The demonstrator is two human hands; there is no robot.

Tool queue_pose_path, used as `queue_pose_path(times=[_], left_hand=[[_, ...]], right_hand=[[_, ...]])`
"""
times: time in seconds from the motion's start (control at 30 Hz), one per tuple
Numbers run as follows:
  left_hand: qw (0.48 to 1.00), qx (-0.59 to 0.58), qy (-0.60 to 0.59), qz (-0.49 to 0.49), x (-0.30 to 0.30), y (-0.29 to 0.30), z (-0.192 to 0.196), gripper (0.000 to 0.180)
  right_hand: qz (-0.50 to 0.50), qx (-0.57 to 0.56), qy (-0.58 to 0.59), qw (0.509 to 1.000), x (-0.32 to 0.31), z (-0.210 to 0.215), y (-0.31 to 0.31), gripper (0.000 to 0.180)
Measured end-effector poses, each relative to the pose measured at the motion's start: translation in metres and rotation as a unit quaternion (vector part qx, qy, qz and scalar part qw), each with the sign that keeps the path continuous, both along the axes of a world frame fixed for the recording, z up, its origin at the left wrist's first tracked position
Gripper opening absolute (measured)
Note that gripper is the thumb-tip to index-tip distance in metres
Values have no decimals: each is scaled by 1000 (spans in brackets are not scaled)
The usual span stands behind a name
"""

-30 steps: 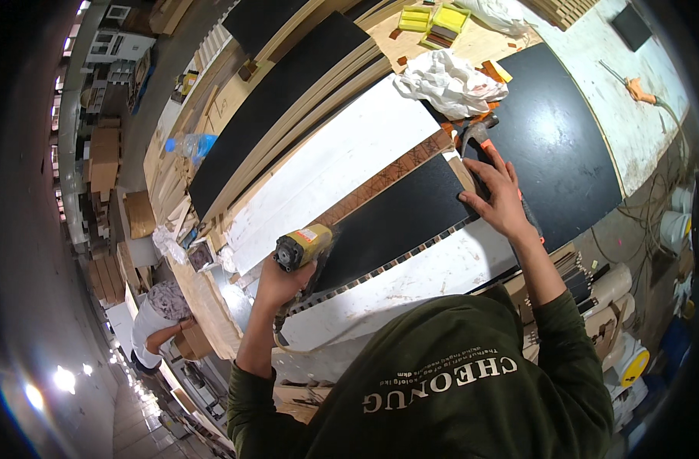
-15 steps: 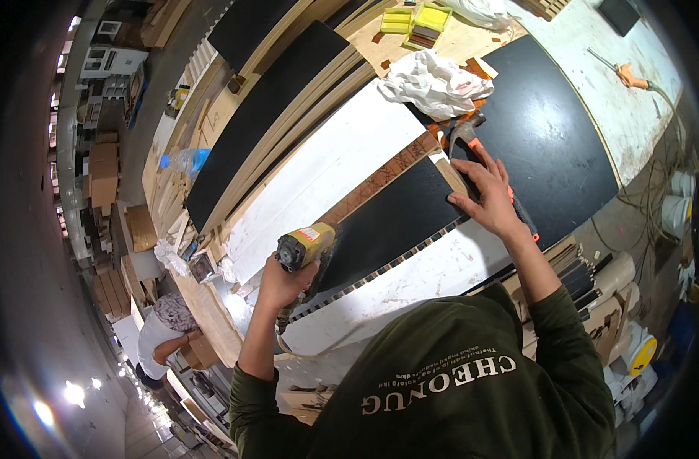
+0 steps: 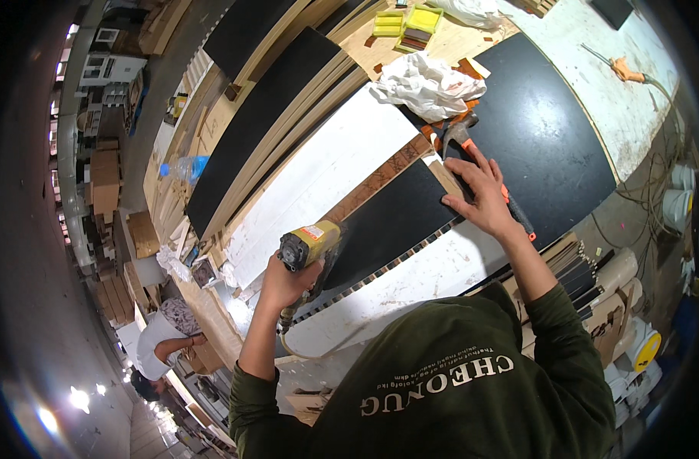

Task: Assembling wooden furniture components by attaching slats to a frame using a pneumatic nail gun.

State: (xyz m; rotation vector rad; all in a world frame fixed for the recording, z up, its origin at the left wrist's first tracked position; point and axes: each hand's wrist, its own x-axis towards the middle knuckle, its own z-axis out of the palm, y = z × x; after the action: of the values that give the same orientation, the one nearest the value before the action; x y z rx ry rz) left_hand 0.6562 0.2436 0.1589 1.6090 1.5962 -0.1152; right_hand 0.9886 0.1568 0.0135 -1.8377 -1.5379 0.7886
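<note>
My left hand is wrapped round the handle of a yellow and black air nail gun. The gun's nose is hidden behind its body, over the near left part of a black panel. A pale wooden strip edges the panel's right end. On that end rests my right hand, its thumb and fingers spread and stretched out. A claw hammer with an orange and black handle lies just beyond it, partly covered by the hand. Along the panel's far side runs a brown strip.
White boards lie beyond the panel, and stacked black-faced boards farther left. Crumpled white plastic, yellow trays and an orange-handled air blow gun are at the back. A hose trails from the nail gun. Another person bends at far left.
The view has shifted slightly. My left hand keeps its grip on the nail gun, and my right hand stays on the panel's end. The person at far left has moved a little.
</note>
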Motion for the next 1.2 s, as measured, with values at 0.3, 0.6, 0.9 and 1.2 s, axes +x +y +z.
queue_pose_path(times=[0.3, 0.6, 0.9, 1.2], left_hand=[[999, -5, 39, -34, 13, 5, -3, 20], [997, 18, 18, -72, 30, 8, 5, 22], [996, -9, 43, -82, 45, 16, -1, 22], [999, -17, 8, -37, 67, 17, 10, 19]], right_hand=[[-13, 25, 9, 1000, 0, 1, 0, 57], [-11, 33, 5, 999, 0, 0, 0, 57], [-17, 35, 28, 999, -1, 2, 0, 56], [-13, 27, 22, 999, 0, 1, 0, 57]])
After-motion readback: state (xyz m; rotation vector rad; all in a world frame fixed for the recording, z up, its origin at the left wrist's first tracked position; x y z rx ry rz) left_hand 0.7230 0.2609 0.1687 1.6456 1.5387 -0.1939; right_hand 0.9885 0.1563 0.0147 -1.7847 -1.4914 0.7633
